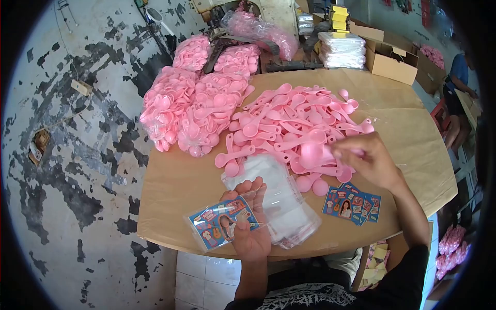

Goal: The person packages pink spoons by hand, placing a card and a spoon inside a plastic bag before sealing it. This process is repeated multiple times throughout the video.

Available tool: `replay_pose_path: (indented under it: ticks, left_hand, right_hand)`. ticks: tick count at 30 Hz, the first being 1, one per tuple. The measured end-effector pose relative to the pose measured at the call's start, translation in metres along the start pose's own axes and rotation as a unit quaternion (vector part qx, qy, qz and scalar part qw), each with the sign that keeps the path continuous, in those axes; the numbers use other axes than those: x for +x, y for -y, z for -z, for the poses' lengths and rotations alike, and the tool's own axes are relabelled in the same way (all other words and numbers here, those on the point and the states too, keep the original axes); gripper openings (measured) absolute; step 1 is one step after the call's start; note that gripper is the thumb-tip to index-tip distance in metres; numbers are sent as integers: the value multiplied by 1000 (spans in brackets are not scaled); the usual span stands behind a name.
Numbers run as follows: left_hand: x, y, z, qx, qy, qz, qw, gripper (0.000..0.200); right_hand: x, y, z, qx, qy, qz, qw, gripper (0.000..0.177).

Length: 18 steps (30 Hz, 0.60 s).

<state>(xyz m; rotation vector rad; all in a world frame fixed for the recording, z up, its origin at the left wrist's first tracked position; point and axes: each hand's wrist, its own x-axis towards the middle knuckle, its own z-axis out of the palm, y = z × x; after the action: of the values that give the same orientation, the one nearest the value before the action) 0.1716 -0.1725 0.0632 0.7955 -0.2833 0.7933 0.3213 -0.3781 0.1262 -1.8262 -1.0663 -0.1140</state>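
Note:
My left hand (250, 227) holds a clear plastic bag with a blue printed card (219, 222) inside, thumb over its front. Between the fingers of my right hand (369, 157) is a pink spoon (312, 155), its bowl over the near edge of the loose spoon pile (289, 116). A stack of clear plastic bags (279, 196) lies on the table beside my left hand. Below my right hand, several blue cards (354, 204) lie overlapping on the brown table top.
Filled bags of pink spoons (194, 108) stand at the back left of the table (181, 201). Behind are stacked clear packs (341, 50) and an open cardboard box (392, 59). Another person (457, 77) sits at the far right.

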Motion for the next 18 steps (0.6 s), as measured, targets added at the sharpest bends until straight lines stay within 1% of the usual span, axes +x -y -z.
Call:
replay_pose_path:
  ticks: [1,2,5,6,8,9,10,13,14,16,18]
  left_hand:
    - [0,-1,-1,-1,-4,6,1000,54]
    - [-1,-1,-1,0,-7,12,1000,55]
    - [0,-1,-1,1,24,20,1000,55]
    - [-1,-1,-2,-5,29,32,999,56]
    - [-5,-2,-7,-17,40,56,997,59]
    - [-9,-2,-14,-41,10,80,996,60]
    - [-13,-3,-25,-65,-20,104,992,62]
    - [-22,-12,-33,-101,-36,194,975,81]
    - [-22,-12,-33,-120,-23,198,973,84]
    - [-17,-14,-32,-53,-15,167,985,95]
    - [-2,-23,-27,122,-21,93,988,109]
  right_hand:
    - [-1,11,4,25,25,13,999,14]
    - [1,34,9,76,97,-60,991,13]
    - [3,54,-9,72,114,27,991,12]
    - [3,51,-19,82,117,41,989,19]
    - [7,65,-21,119,188,19,975,28]
    - [10,75,-22,137,223,8,965,33]
    - [12,84,-21,101,249,14,963,38]
    - [16,93,-20,21,210,72,975,28]
    - [24,107,-6,8,189,105,976,18]
    - [37,107,17,74,57,180,979,15]
    - [42,115,32,50,36,168,984,12]
